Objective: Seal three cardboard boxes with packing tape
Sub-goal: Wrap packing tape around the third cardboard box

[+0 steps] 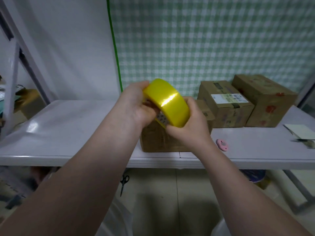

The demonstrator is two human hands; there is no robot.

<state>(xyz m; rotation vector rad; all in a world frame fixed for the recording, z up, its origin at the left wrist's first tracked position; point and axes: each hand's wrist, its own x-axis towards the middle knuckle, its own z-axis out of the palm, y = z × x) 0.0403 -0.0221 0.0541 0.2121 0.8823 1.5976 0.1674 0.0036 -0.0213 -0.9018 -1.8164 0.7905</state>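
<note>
- Glossy yellow tape roll [167, 103], a broad ring, held above a matte brown cardboard box [160, 142] on the smooth grey table [68, 133];
- left hand [136, 104] curls round its upper rim;
- right hand [189, 123] grips its lower edge;
- two more boxes [225, 106], [265, 101] stand touching at the back right.

Behind the tape roll [167, 103], we cannot see the top of the near box [158, 140]; the left hand [134, 106] and right hand [190, 126] cover it. The left fingertips vanish into the roll's core. Right of the roll, a box label [228, 98] carries print too small to read; farther right, a pale sheet [301, 131] is cut by the frame edge, with a tool [305, 142] beside it blurred beyond telling.
</note>
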